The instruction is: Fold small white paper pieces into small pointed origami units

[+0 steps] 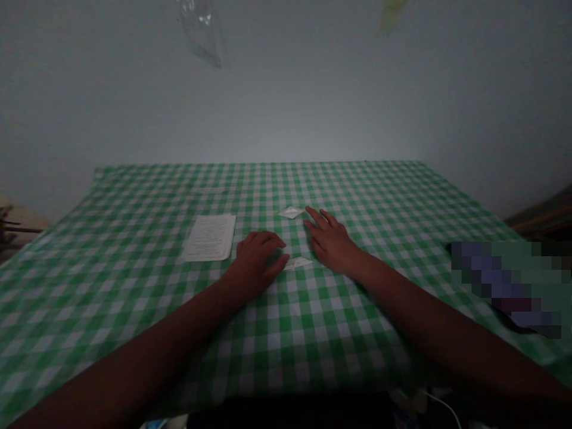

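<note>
My left hand (pixel 258 261) rests on the checked tablecloth with its fingers bent and its thumb apart, holding nothing that I can see. By its thumb tip lies a small white pointed piece (pixel 299 263), apparently paper; I cannot tell whether the thumb touches it. Opposite, my right hand (pixel 329 241) is palm down with fingers spread. Near its fingertips is a second small white piece (pixel 292 212), diamond-shaped and also paper-like. A stack of printed paper sheets (pixel 210 238) lies to the left of my left hand.
A green and white checked tablecloth (pixel 277 322) covers the table, which meets a pale wall (pixel 286 107) at the back. At the right edge lies a dark-rimmed flat object (pixel 509 286), its surface blurred out. A clear plastic bag (pixel 203 30) hangs on the wall.
</note>
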{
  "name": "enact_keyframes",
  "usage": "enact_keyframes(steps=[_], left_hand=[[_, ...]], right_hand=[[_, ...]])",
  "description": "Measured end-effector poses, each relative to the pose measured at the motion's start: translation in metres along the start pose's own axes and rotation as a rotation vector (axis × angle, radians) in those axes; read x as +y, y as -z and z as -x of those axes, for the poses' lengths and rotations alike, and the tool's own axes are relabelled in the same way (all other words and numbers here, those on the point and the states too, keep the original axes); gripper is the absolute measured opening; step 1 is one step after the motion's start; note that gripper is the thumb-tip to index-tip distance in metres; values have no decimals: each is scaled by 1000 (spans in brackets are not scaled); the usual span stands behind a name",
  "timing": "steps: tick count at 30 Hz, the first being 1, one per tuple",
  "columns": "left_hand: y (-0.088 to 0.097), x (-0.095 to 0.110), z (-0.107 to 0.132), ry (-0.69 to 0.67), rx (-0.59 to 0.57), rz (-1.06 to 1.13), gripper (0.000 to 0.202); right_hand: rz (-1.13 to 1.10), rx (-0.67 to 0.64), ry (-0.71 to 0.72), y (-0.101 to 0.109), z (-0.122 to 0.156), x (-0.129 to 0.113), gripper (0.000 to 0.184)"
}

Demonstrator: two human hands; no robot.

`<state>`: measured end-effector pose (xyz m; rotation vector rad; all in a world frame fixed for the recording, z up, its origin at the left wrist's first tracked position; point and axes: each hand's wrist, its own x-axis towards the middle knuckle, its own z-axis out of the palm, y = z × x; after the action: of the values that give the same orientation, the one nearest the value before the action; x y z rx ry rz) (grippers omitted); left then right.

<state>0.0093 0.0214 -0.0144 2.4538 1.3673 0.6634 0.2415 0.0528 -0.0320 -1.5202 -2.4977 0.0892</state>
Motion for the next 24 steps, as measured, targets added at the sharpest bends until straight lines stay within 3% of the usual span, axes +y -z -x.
enact_keyframes(steps=[7, 16, 24], left_hand=[[-8, -8, -1, -5, -27, -85, 29], [-10, -7, 4, -52, -46, -195, 35], [-12, -8, 4, -42, -34, -195, 35]], right_hand=[[25, -28, -41, 3, -2, -5, 53], [-52, 22, 36, 10, -5, 1, 46], [-2, -9, 66, 10, -31, 10, 41]])
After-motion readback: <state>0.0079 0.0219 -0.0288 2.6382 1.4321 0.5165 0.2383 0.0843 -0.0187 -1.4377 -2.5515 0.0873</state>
